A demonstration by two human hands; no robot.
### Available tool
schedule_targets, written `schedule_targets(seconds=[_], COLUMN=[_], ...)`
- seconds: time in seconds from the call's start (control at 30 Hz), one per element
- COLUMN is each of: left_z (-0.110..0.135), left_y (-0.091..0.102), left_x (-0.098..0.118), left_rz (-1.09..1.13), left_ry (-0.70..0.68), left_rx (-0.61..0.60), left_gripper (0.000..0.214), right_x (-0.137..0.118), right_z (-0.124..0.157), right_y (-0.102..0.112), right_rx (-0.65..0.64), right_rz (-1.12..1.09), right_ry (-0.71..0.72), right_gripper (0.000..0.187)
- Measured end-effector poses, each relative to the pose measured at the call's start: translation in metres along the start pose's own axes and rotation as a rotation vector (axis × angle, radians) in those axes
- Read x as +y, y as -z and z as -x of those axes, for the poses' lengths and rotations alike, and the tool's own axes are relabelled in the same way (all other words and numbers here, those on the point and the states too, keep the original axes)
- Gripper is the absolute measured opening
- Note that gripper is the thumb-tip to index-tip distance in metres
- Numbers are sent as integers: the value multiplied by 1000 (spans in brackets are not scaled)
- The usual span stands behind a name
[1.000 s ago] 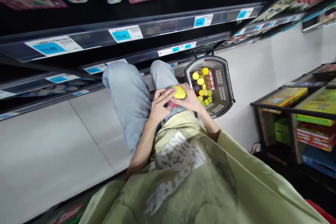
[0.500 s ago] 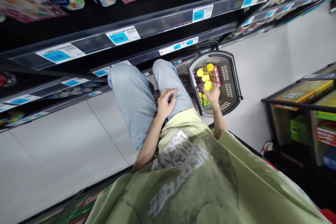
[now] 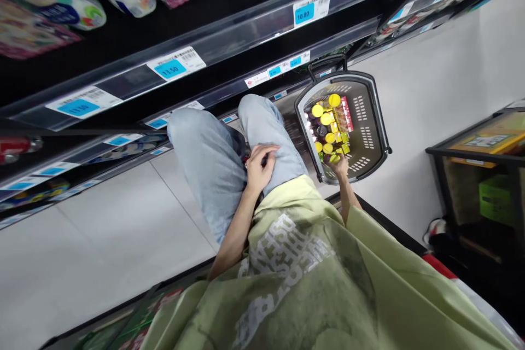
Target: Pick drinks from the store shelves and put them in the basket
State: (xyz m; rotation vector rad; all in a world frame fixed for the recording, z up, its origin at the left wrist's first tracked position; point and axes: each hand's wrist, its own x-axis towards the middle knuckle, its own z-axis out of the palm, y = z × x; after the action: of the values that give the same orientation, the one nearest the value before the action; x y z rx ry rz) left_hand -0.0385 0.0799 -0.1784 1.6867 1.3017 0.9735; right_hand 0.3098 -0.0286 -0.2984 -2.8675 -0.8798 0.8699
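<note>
Yellow-topped item: it is in the basket, at the end nearest you, by the fingers of your right hand and just beside the small yellow-green boxes.
Step in hand: you seem to be handling goods within the basket, low at its near end, and this item looks like the one you are dealing with.
Next move: by my judgement it calls for keeping the item level and your fingers clear of those boxes, whether you lift or let go.
Yellow top: it faces up towards you, perhaps a little tilted; the body beneath is hidden, so its long axis cannot be told (the top itself shows as a slanting oval).
Right hand: you reach over the near rim with bent fingers at the item; whether they grip or merely touch it is too small to tell.
Yellow lids: farther in, these face upward, so their containers probably stand upright.
Red-edged pack: beside them, its long side runs away from you.
Basket: it stands on the floor beside your right leg.
Left hand: you rest it on your right thigh, fingers loosely curled, nothing visible in it.
Shelf: it runs across ahead of your knees.
</note>
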Motion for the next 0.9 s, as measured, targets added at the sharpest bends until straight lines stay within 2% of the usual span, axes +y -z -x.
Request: schedule_targets(seconds=[0.1,0.2,0.4,0.53,0.73,0.9], left_z=[1,-1,-6,-8,-15,-22], left_y=[0,-1,-4,-2,2,5], left_x=[-1,-3,-4,2,8,12], left_rz=[20,30,-12,13,8,-27], left_ry=[-8,-10,-11,-37,-48,-47], left_rx=[17,24,13,38,16,-11], left_gripper=[23,24,27,24,23,25], right_x=[1,-4,-19,-36,-68,-88], right_z=[-23,-57,-121,-150,-181,-201], right_y=[2,12,25,24,14,3], right_rx=[-15,-63,-54,-63,-154,-194], right_rz=[50,132,262,344,427,459], right_ry=[35,91,300,381,341,326], right_gripper=[63,63,66,76,68,69])
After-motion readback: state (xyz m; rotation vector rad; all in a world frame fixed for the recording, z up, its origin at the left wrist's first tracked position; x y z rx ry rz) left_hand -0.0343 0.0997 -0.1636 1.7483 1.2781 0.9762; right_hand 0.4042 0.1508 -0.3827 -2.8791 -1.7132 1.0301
